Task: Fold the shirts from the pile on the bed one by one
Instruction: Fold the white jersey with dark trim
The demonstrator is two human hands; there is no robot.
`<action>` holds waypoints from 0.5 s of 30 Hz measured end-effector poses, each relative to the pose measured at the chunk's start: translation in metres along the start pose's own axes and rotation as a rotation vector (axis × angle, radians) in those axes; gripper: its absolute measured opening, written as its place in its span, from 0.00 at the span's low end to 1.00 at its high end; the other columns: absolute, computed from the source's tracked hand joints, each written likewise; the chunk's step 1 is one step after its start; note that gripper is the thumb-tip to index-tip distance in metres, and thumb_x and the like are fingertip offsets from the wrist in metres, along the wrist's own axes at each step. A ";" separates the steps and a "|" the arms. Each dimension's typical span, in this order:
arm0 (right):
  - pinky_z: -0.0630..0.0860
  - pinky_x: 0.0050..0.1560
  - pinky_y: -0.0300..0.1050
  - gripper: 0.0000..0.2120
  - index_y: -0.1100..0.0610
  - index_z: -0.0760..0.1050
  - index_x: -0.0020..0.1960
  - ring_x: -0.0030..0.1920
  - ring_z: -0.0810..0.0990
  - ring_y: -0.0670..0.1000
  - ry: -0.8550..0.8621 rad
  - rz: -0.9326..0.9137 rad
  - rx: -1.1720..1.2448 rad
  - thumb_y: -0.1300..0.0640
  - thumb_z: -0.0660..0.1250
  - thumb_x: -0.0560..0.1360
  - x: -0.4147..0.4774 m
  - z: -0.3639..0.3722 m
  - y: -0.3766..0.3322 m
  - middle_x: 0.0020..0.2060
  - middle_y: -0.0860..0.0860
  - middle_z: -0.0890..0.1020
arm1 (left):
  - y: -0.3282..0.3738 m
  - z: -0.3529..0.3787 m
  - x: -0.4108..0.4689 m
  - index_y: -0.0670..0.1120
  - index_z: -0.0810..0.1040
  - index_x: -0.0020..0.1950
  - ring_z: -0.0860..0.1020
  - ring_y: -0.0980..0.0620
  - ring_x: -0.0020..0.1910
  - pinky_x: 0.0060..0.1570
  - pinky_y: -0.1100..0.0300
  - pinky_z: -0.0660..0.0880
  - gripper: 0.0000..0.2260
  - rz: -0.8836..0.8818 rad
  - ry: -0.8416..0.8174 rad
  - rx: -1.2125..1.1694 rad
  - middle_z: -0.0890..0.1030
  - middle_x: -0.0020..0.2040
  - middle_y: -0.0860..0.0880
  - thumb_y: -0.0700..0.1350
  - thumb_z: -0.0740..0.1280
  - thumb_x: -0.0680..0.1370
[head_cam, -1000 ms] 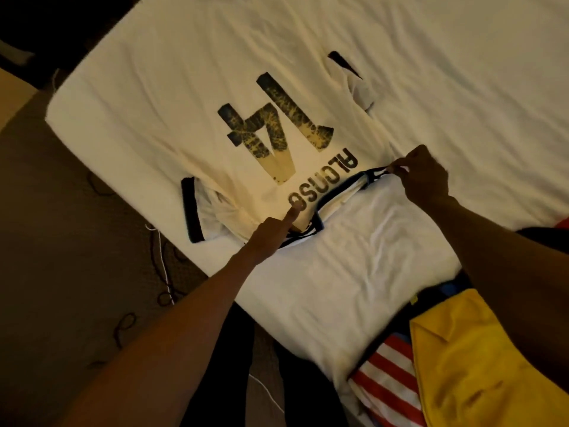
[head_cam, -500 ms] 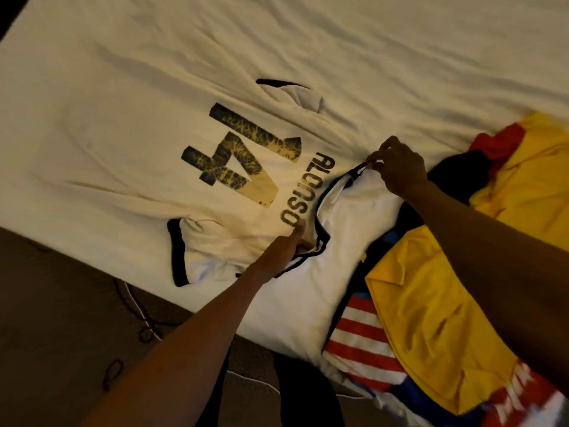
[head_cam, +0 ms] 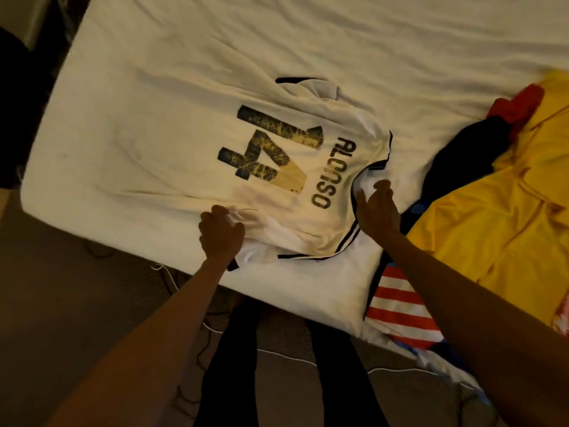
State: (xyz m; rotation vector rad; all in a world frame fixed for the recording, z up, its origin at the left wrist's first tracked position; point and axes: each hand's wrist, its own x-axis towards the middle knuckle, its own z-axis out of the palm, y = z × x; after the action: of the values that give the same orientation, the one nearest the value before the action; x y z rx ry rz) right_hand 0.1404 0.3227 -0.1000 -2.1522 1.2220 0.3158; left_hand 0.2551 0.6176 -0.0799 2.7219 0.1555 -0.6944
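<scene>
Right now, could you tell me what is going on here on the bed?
A person is laying a white jersey out on the bed, back side up, with 14 and ALONSO showing. The left hand grips bunched cloth at the near edge, by the sleeve. The right hand rests at the collar with its fingers straight. The jersey looks spread out, with no fold made yet. The pile of other shirts waits to the right.

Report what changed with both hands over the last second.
The left hand left the collar, moved along the near edge of the white jersey and now grips bunched fabric there. The right hand let go of the collar and lies flat by it. Jersey stays number-side up on the bed; pile untouched.
</scene>
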 end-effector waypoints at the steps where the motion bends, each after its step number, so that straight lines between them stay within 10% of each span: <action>1: 0.67 0.65 0.59 0.39 0.64 0.51 0.78 0.68 0.70 0.65 -0.052 0.075 -0.001 0.37 0.55 0.80 -0.009 0.007 0.000 0.71 0.63 0.67 | -0.012 -0.002 0.002 0.42 0.69 0.63 0.72 0.35 0.60 0.55 0.41 0.74 0.23 -0.037 -0.030 0.031 0.71 0.62 0.38 0.46 0.73 0.73; 5: 0.63 0.71 0.58 0.54 0.64 0.40 0.79 0.72 0.65 0.65 -0.164 0.328 0.099 0.33 0.66 0.73 -0.043 0.035 -0.001 0.74 0.64 0.62 | -0.042 -0.001 0.007 0.42 0.61 0.73 0.69 0.36 0.66 0.58 0.45 0.71 0.38 0.025 -0.234 -0.180 0.67 0.69 0.38 0.47 0.79 0.70; 9: 0.76 0.61 0.58 0.68 0.65 0.47 0.78 0.64 0.76 0.62 -0.175 0.589 0.420 0.36 0.82 0.55 -0.057 0.069 0.015 0.69 0.63 0.71 | -0.048 0.000 0.008 0.43 0.63 0.65 0.77 0.36 0.59 0.52 0.45 0.74 0.29 0.031 -0.258 -0.279 0.76 0.62 0.38 0.44 0.77 0.73; 15: 0.80 0.43 0.53 0.08 0.63 0.74 0.50 0.38 0.79 0.53 -0.138 0.770 0.938 0.64 0.72 0.75 -0.113 0.092 -0.001 0.55 0.63 0.80 | -0.065 -0.002 -0.023 0.43 0.64 0.50 0.73 0.49 0.38 0.29 0.61 0.64 0.18 0.099 -0.367 -0.255 0.72 0.40 0.49 0.41 0.75 0.74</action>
State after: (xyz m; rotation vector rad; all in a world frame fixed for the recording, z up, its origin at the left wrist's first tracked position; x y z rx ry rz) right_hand 0.0887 0.4581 -0.1145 -0.8198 1.6370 0.1429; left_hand 0.2239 0.6792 -0.0858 2.3008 0.0199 -1.0497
